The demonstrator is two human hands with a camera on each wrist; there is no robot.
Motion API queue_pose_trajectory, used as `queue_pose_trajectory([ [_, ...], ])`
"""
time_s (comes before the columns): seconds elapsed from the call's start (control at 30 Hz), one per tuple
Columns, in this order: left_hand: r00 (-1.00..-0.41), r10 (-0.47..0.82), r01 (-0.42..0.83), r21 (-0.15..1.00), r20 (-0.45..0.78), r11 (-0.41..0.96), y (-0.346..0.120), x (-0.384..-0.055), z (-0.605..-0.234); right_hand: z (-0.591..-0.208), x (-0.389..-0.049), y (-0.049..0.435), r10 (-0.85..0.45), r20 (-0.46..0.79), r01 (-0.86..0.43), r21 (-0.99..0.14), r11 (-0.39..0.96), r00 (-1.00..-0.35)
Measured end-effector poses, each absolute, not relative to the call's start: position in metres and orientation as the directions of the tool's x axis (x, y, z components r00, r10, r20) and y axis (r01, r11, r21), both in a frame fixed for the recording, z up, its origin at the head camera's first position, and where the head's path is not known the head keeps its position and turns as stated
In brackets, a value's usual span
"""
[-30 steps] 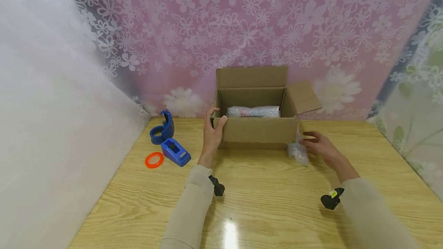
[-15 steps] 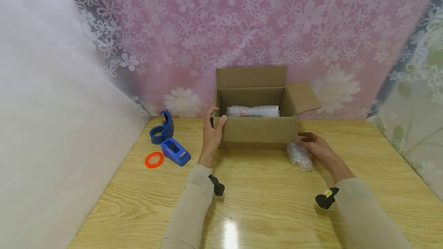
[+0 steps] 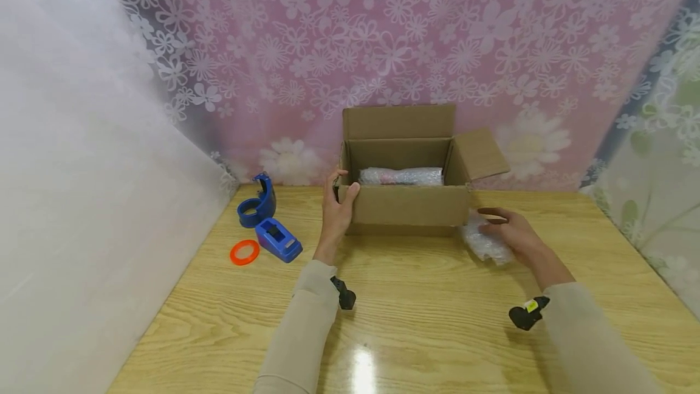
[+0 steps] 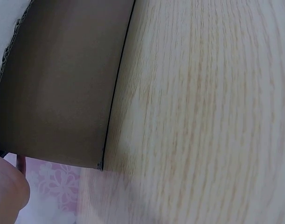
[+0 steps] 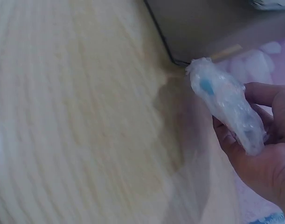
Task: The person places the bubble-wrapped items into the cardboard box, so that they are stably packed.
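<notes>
An open cardboard box stands at the back of the table, its back and right flaps spread out. Inside lies a bubble-wrapped bundle with a pinkish patch. My left hand grips the box's left front corner, thumb over the front wall; the left wrist view shows the thumb at the box edge. Beside the box's lower right corner, my right hand holds a small bubble-wrapped packet. In the right wrist view this clear packet, with a blue spot inside, sits between thumb and fingers.
On the left of the table lie a blue tape dispenser, a second blue curved dispenser and an orange ring. A pink floral curtain hangs right behind the box.
The small packet has turned and shifted slightly right in my right hand. That hand moved a little left, then back right. My left hand and the box have stayed put.
</notes>
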State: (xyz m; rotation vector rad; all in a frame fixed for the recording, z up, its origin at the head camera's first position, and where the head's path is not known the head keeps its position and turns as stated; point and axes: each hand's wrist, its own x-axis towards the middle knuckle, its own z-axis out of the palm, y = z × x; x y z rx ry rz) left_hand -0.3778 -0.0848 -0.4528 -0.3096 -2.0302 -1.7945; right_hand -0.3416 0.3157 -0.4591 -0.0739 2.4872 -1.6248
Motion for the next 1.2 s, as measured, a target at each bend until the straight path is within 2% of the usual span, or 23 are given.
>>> queue_pose_trajectory([
  [0.27, -0.890, -0.104, 0.427, 0.892, 0.443, 0.151, -0.085, -0.379, -0.453, -0.440, -0.338, 0.352, -0.054, -0.099, 0.066, -0.897, 0.437, -0.994],
  [0.4, -0.890, -0.108, 0.423, 0.891, 0.443, 0.165, -0.085, -0.379, -0.453, -0.430, -0.336, 0.370, -0.011, -0.053, 0.043, -0.900, 0.435, -0.999],
  [0.53, -0.890, -0.108, 0.424, 0.891, 0.443, 0.165, -0.086, -0.379, -0.453, -0.416, -0.334, 0.385, -0.018, 0.040, -0.044, -0.932, 0.361, -0.999],
  [0.63, -0.893, -0.107, 0.421, 0.894, 0.438, 0.153, -0.085, -0.378, -0.453, -0.405, -0.333, 0.394, -0.040, 0.079, -0.086, -0.975, 0.205, -0.996],
  [0.67, -0.893, -0.106, 0.421, 0.895, 0.438, 0.150, -0.085, -0.378, -0.453, -0.401, -0.332, 0.397, -0.039, 0.085, -0.091, -0.976, 0.196, -0.996],
  [0.77, -0.894, -0.101, 0.422, 0.896, 0.436, 0.136, -0.085, -0.377, -0.453, -0.390, -0.331, 0.402, -0.015, 0.086, -0.087, -0.972, 0.216, -0.996],
  [0.87, -0.895, -0.098, 0.422, 0.897, 0.436, 0.132, -0.085, -0.377, -0.453, -0.377, -0.328, 0.405, 0.014, 0.086, -0.078, -0.948, 0.308, -0.996],
  [1.07, -0.897, -0.099, 0.419, 0.899, 0.432, 0.126, -0.084, -0.376, -0.453, -0.351, -0.324, 0.404, 0.020, 0.092, -0.086, -0.973, 0.214, -0.996],
  [1.2, -0.897, -0.102, 0.418, 0.901, 0.429, 0.117, -0.084, -0.376, -0.453, -0.332, -0.322, 0.399, 0.026, 0.101, -0.091, -0.966, 0.243, -0.995],
])
